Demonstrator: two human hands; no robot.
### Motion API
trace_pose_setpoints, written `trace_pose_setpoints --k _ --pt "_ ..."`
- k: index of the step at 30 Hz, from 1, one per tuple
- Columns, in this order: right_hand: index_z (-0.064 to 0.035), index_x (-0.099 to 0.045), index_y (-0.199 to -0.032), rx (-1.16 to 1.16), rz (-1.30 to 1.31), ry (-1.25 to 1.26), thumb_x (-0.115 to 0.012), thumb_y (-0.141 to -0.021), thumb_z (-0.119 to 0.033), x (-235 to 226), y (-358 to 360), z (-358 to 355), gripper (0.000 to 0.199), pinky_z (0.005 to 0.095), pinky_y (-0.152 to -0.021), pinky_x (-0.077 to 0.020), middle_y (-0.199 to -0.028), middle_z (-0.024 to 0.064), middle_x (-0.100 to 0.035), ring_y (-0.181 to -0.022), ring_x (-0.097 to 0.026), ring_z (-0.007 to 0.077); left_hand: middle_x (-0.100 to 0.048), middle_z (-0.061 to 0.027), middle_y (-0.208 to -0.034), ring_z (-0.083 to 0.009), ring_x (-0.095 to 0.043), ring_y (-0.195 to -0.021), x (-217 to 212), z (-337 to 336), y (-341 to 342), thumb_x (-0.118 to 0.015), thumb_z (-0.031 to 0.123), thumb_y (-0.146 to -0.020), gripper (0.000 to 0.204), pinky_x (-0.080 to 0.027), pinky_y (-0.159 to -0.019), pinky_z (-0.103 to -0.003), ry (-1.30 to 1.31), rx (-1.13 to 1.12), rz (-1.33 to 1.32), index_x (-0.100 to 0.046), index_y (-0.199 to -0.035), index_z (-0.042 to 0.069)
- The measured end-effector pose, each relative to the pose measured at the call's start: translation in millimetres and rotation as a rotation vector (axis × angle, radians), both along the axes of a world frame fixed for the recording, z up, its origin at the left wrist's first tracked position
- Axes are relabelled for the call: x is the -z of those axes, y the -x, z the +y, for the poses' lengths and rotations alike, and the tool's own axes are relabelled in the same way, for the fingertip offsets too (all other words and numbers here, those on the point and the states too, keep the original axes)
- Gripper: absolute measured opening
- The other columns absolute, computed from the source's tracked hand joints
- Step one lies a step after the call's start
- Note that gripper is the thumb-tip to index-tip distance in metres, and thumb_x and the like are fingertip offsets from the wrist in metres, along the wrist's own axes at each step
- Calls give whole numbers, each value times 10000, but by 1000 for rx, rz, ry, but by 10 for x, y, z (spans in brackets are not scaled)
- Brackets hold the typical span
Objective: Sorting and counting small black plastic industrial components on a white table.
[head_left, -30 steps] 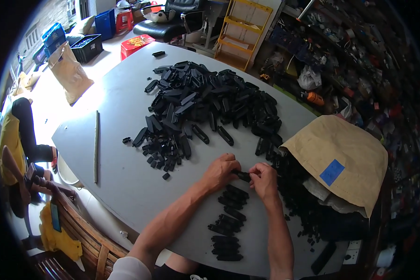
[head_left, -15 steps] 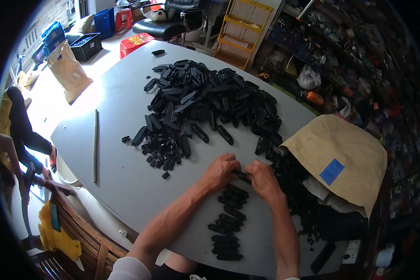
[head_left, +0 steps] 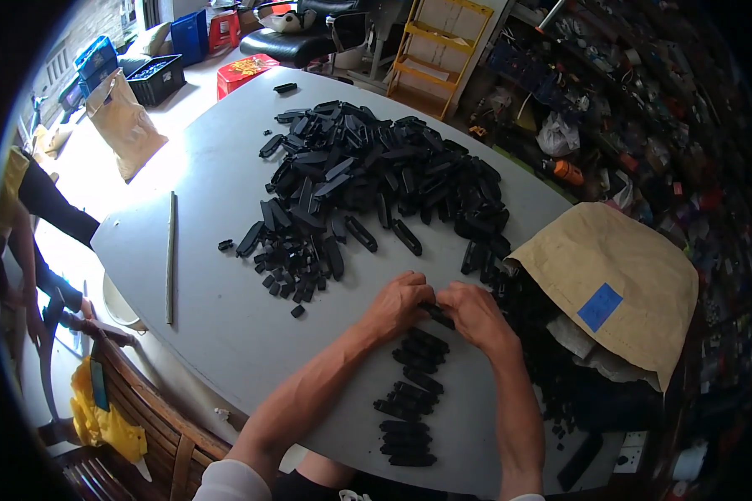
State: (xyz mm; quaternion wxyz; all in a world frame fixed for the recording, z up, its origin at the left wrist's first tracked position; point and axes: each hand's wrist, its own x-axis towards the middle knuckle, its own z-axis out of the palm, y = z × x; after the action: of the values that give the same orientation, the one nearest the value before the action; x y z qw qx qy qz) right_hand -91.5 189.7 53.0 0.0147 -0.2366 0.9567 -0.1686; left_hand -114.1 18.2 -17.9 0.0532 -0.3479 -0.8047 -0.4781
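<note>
Both hands are closed around one elongated black plastic part (head_left: 437,315), held just above the table. My left hand (head_left: 401,302) grips its left end, and my right hand (head_left: 474,314) has its fingers bent over the other end; the fingertips partly hide the piece. Below the hands, toward me, lies a column of similar black parts (head_left: 409,405), laid in small stacked groups. Beyond my hands a large heap of long black plastic parts (head_left: 368,167) spreads over the table, with small black blocks (head_left: 291,271) at its near left edge.
A paper sack (head_left: 614,284) with a blue label lies at the right over more black pieces. A thin rod (head_left: 171,259) lies on the table's left. A wooden chair (head_left: 159,409) and another person's arm (head_left: 27,275) are at the left; cluttered shelves (head_left: 627,125) stand at far right.
My right hand has shifted slightly left and its knuckles have turned over the black part. The person at the left has moved. The view has tilted a little.
</note>
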Motion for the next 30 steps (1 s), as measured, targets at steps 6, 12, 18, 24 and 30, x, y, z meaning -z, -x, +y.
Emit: trace_pose_setpoints --k 6,12,18,24,30 --pt "-40 -598 -927 191 -218 -116 -490 -835 1 -50 3 -14 148 453 -750 -473 -878 195 -579 -905 -571 390 -549 -101 -855 -297 -518 -887 -53 53 -23 -702 2 -630 209 -444 -777 -385 -26 29 -26 -610 -816 30" --pt "-47 -552 -883 252 -38 93 -510 -822 7 227 -168 25 92 468 -710 -457 -880 168 -544 -879 -565 390 -555 -102 -853 -304 -529 -892 -66 -7 -10 -699 -17 -623 217 -452 -770 -385 10 -11 -37 -618 -819 31" --pt "-28 -473 -840 323 56 225 -529 -823 -13 301 -246 -3 60 428 -676 -439 -877 161 -500 -851 -553 362 -548 -100 -813 -279 -555 -817 -74 42 -30 -717 -46 -583 268 -468 -709 -364 -15 -23 -58 -636 -829 23" --pt "-105 -612 -1017 575 65 295 -606 -815 -92 158 -632 74 202 383 -723 -484 -938 114 -584 -852 -597 313 -545 -97 -795 -277 -559 -780 -55 86 -16 -743 -37 -576 269 -466 -677 -355 4 11 -47 -638 -819 9" --pt "4 -602 -807 1129 151 -56 -634 -767 -31 22 -1866 832 62 390 -693 -477 -816 164 -608 -773 -613 321 -548 -95 -811 -271 -559 -804 -115 22 -20 -752 -24 -594 268 -464 -683 -350 67 -14 -95 -636 -832 15"
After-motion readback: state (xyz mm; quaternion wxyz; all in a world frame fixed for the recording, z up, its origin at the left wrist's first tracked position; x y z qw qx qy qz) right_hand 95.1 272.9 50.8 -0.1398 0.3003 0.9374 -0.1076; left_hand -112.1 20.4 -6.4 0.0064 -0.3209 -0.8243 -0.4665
